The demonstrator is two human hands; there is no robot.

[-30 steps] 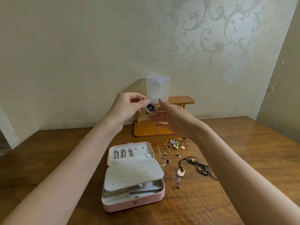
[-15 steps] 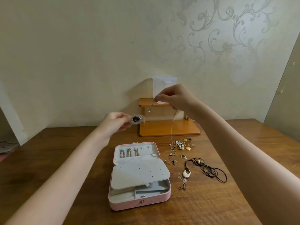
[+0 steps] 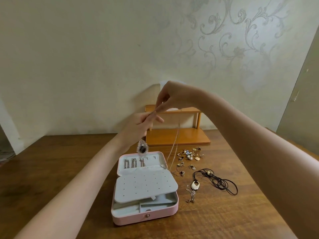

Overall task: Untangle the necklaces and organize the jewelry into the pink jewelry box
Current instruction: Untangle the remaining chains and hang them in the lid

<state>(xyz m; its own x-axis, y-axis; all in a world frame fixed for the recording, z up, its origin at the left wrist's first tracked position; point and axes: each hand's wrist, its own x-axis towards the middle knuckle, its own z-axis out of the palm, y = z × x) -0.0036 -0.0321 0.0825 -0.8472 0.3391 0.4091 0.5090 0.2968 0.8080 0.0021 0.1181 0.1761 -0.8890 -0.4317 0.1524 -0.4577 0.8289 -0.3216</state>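
Necklace (image 3: pixel 175 144) mid-untangling, both hands pinching its chain.
Left hand (image 3: pixel 139 125) and right hand (image 3: pixel 172 97) work above the box (image 3: pixel 146 216); loose jewelry (image 3: pixel 189 155) and cord necklace (image 3: pixel 215 181) remain unsorted.

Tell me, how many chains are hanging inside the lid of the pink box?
3. Chains and hang side by side along the left of the pink jewelry box lid; the dangling pendant partly covers the third hook.

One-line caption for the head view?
Both hands pinch a pendant necklace above the open pink jewelry box.
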